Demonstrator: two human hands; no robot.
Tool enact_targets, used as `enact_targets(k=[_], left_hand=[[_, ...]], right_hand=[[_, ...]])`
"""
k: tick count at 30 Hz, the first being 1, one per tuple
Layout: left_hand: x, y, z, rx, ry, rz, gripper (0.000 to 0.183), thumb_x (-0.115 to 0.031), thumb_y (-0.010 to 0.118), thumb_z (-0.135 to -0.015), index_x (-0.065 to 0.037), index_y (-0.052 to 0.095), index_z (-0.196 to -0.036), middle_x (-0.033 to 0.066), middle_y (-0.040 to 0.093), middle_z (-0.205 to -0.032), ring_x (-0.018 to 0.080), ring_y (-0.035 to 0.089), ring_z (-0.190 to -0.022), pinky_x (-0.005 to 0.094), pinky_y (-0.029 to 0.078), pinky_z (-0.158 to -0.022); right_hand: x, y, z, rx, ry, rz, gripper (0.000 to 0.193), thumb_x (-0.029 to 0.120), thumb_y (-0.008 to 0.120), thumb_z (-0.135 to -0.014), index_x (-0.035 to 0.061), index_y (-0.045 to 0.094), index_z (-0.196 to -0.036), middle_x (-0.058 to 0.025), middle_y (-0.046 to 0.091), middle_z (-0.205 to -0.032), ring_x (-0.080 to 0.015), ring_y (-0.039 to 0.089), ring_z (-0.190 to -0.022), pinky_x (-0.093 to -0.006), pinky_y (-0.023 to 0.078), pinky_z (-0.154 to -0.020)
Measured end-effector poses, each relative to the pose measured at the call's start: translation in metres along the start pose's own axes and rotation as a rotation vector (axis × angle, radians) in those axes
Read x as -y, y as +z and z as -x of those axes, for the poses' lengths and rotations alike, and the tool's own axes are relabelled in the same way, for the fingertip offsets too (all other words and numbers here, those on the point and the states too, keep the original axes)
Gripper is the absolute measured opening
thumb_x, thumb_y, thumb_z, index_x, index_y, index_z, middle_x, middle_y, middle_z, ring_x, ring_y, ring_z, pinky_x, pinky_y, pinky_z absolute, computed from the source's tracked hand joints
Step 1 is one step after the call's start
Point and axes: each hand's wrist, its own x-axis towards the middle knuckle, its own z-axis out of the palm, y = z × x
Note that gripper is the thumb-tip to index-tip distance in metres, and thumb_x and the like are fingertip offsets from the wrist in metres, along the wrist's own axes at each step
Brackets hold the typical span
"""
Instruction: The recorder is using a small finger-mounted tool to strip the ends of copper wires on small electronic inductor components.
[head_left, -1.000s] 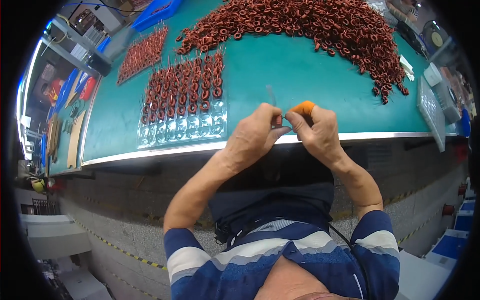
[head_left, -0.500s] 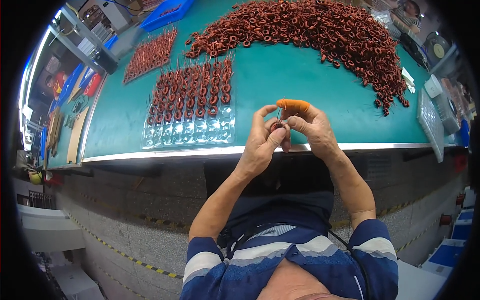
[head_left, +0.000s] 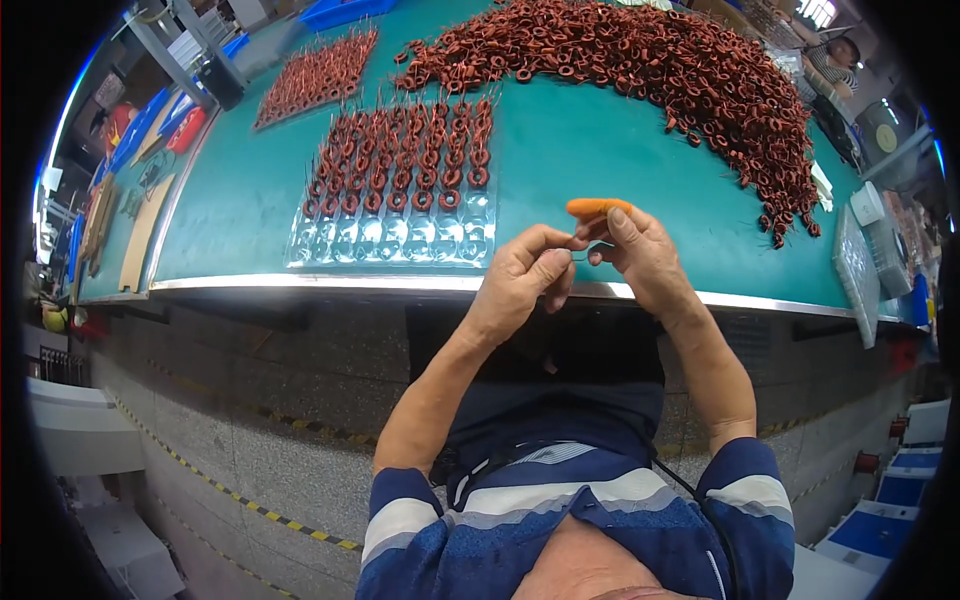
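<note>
My left hand [head_left: 522,285] is closed in a pinch at the near edge of the table. Between its thumb and fingers is a small copper-wound toroidal coil, mostly hidden now, with a thin wire lead [head_left: 582,249] showing in the gap between the hands. My right hand [head_left: 650,262] is curled around the other side of the leads, thumb bent toward the forefinger, which wears an orange finger cot [head_left: 597,206]. To the left of the hands lies a clear plastic tray [head_left: 400,250] with rows of upright coils [head_left: 400,160]; its nearest pockets hold none.
A big curved heap of loose coils [head_left: 690,80] spreads over the far and right side of the green table [head_left: 560,140]. A second filled tray [head_left: 320,78] sits far left, near a blue bin [head_left: 345,10]. Stacked clear trays [head_left: 860,265] stand at the right edge.
The coil, visible in my left fingers with its leads pointing up, is now turned and mostly covered. A lead now runs sideways between my hands. The view has shifted slightly.
</note>
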Motion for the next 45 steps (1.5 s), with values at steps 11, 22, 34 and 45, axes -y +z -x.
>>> enact_targets(k=[11, 22, 34, 45], left_hand=[[0.006, -0.006, 0.0, -0.042, -0.06, -0.078, 0.027, -0.023, 0.048, -0.101, 0.0, 0.053, -0.112, 0.0012, 0.051, -0.071, 0.0086, 0.05, -0.059, 0.0215, 0.039, -0.052], [0.019, -0.007, -0.007, -0.297, 0.236, -0.384, 0.035, -0.019, 0.052, -0.098, 0.003, 0.044, -0.125, 0.0074, 0.062, -0.076, 0.0141, 0.06, -0.068, 0.0283, 0.047, -0.057], [0.024, -0.008, -0.018, -0.335, 0.208, -0.113, 0.032, -0.015, 0.039, -0.103, 0.003, 0.033, -0.128, 0.0132, 0.054, -0.095, 0.0163, 0.062, -0.074, 0.0278, 0.053, -0.064], [0.025, -0.004, -0.013, -0.351, 0.195, -0.324, 0.043, -0.015, 0.05, -0.098, 0.006, 0.033, -0.131, 0.0149, 0.063, -0.097, 0.0172, 0.064, -0.077, 0.0301, 0.054, -0.067]], right_hand=[[0.02, -0.002, -0.02, -0.035, -0.109, 0.694, 0.032, 0.029, 0.053, -0.098, 0.0006, 0.066, -0.108, -0.0023, 0.063, -0.077, -0.0079, 0.057, -0.069, -0.0214, 0.045, -0.062], [0.024, 0.032, -0.035, -0.013, -0.278, 0.836, 0.014, 0.008, 0.064, -0.09, -0.0014, 0.068, -0.1, -0.0037, 0.065, -0.072, -0.0071, 0.059, -0.061, -0.0214, 0.047, -0.053], [0.042, 0.027, -0.062, 0.001, -0.396, 1.173, 0.023, 0.015, 0.072, -0.084, 0.0013, 0.068, -0.103, -0.0091, 0.067, -0.077, -0.0101, 0.061, -0.063, -0.0244, 0.048, -0.054], [0.03, 0.014, -0.079, 0.043, -0.084, 0.697, 0.015, 0.008, 0.061, -0.092, -0.0011, 0.067, -0.102, -0.0049, 0.064, -0.077, -0.0095, 0.06, -0.063, -0.0207, 0.045, -0.054]])
